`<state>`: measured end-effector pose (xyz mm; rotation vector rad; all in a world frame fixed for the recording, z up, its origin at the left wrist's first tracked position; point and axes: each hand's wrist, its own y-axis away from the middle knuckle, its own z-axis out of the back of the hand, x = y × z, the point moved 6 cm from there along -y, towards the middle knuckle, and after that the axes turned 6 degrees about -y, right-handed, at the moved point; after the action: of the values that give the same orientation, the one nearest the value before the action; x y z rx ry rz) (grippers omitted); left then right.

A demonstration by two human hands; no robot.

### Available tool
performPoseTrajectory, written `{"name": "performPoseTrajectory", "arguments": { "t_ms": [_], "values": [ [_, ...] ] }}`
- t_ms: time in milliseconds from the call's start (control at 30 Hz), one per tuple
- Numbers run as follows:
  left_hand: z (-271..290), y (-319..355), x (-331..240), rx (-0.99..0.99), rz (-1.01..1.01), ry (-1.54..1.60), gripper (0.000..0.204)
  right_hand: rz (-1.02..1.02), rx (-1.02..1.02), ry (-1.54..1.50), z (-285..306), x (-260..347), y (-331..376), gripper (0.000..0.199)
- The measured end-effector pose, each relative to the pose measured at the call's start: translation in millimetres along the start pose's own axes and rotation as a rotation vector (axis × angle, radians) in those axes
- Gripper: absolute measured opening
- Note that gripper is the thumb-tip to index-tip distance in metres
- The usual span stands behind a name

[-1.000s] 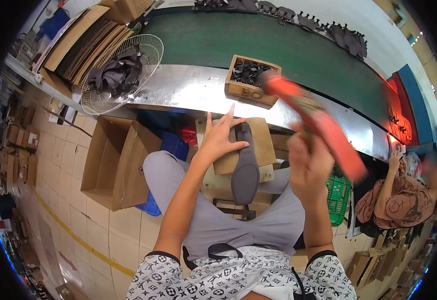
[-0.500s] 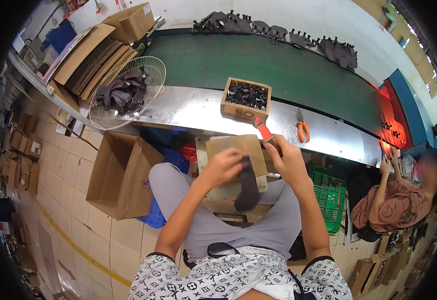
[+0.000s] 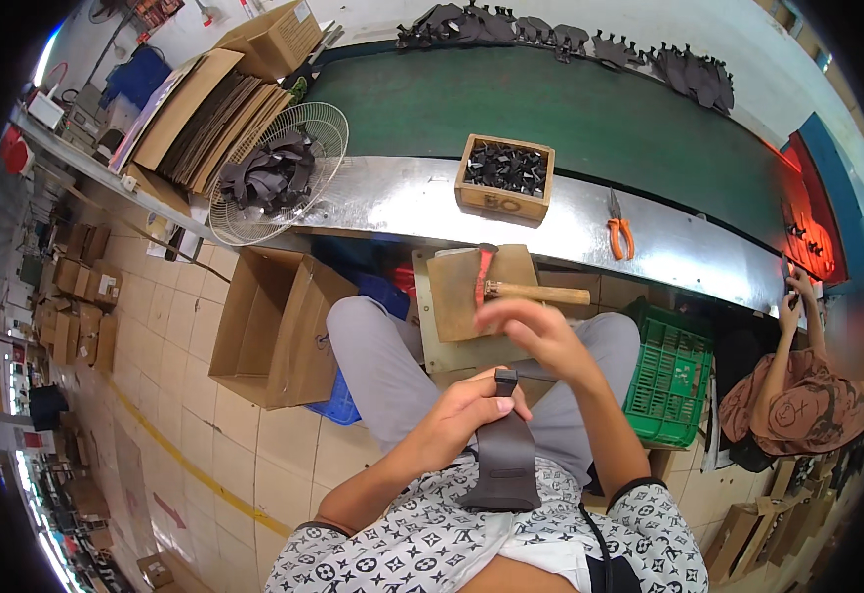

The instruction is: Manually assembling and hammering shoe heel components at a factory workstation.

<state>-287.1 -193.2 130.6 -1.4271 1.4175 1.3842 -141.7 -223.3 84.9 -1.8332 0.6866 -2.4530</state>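
Note:
My left hand [image 3: 461,413] is closed around the narrow end of a dark grey strap-like piece [image 3: 507,460], close to my body. A small black clip [image 3: 506,377] shows at its top, above the fingers; the wide lower end, with a slit, hangs toward my shirt. My right hand [image 3: 535,339] is raised just beyond it, fingers stretched and apart, slightly blurred, with nothing held. Past its fingertips a hammer [image 3: 540,293] with a red head and wooden handle rests on a tan board [image 3: 449,290] between my knees.
A wooden box [image 3: 496,204] of small black clips and orange-handled pliers [image 3: 619,233] sit on the metal bench edge. Left are a wire basket [image 3: 341,133] of grey pieces and a cardboard box [image 3: 288,336]. Right are a green crate [image 3: 664,376] and a co-worker [image 3: 792,400].
My right hand has let go of the hammer, which now lies on the board. My left hand has brought the grey piece off the board toward my body.

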Motion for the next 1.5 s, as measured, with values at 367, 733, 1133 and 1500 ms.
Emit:
{"name": "performPoseTrajectory", "arguments": {
  "t_ms": [367,733,1133,1500],
  "values": [
    [-54.8,-34.0,-1.2,0.173,0.263,0.252,0.036,-0.326,-0.132,-1.084,-1.8,20.8,65.2,0.063],
    [-22.9,-40.4,0.9,-0.072,0.143,0.039,0.035,-0.522,-0.737,1.147,201.9,-184.9,30.5,0.036],
    [-1.0,-48.8,0.6,-0.094,0.159,0.095,0.028,-0.332,-0.376,-0.868,132.8,-70.2,45.0,0.045],
    [16.5,-42.5,4.5,0.034,0.096,0.063,0.023,-0.442,0.334,0.035,69.9,65.3,48.7,0.03]
  ]
}}
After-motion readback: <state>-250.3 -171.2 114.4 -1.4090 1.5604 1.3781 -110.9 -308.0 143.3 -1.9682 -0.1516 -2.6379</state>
